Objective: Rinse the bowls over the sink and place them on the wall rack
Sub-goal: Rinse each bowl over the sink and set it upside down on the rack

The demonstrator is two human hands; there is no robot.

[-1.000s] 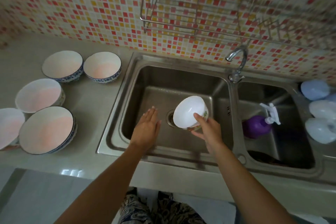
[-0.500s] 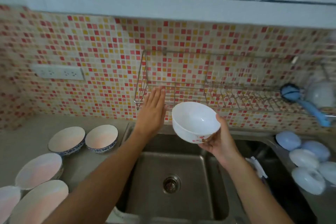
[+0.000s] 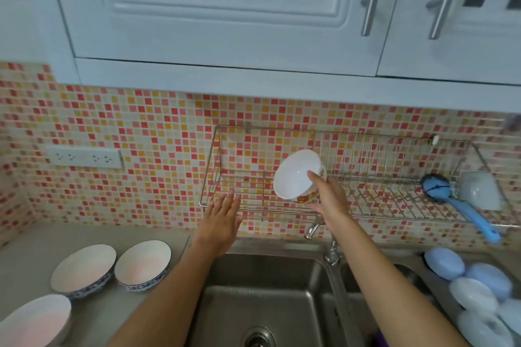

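The right hand [image 3: 328,200] grips the white bowl [image 3: 296,175], tilted with its mouth toward the camera, just above the wall rack's [image 3: 253,205] left section; the left hand [image 3: 222,220], released and flat, hovers lower at the rack's front rail

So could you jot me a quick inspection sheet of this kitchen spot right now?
Surface: grey counter, steel sink set into it.
Job's things: white bowl tilted at the wall rack; three bowls waiting on the left.
Clutter: blue brush on the rack; pale blue lids at right.
Grippers: right hand holds the bowl; left hand open, empty.
Cables: nothing seen.
Surroundings: mosaic tiles, white cabinets, wall socket.
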